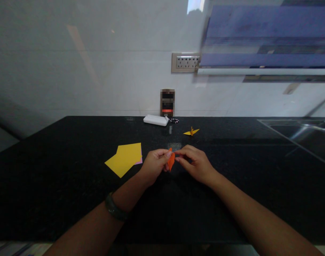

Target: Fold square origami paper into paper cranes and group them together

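**Orange paper mid-fold above a black counter**

A long black counter (71, 199) runs along a pale wall that carries a socket strip (185, 62). At the counter's far edge lie a white case (155, 120) and, just beside it, a small dark object too blurred to identify. Left of the hands sits a stack of yellow sheets (125, 158) with a pink edge showing underneath, not yet folded. Farther back, right of centre, a finished yellow paper crane (191, 132) rests on the stone, so at least one piece appears to be done.

The orange paper (171, 160) is already folded narrow and held upright just above the counter's middle; judging by its slim shape, the folding looks well along but incomplete. Both forearms reach in from below, a dark band on the left wrist. The left hand (154, 165) pinches the paper between thumb and forefinger, and the right hand (195, 163) pinches its upper edge with its fingertips, other fingers curled.
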A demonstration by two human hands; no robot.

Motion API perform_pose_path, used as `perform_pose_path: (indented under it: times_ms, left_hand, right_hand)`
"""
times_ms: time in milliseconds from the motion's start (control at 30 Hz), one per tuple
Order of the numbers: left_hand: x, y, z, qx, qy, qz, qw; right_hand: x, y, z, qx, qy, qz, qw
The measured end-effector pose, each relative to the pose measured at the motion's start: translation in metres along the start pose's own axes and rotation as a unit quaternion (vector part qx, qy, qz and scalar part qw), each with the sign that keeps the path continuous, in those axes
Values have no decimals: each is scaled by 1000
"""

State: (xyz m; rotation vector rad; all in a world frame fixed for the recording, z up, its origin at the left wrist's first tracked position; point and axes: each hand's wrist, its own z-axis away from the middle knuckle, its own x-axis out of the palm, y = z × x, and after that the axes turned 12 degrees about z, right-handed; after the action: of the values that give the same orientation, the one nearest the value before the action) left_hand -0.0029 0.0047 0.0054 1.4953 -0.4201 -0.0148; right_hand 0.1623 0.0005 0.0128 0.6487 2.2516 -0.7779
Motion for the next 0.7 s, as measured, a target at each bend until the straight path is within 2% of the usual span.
perform_pose_path:
  times_ms: [400,700]
  left_hand:
    - [2,-2,1,-19,-32,39,999]
    - [3,0,1,-20,-15,42,999]
  right_hand:
    - [4,-2,0,90,3,-61,994]
    - [1,-4,-1,79,-5,-71,994]
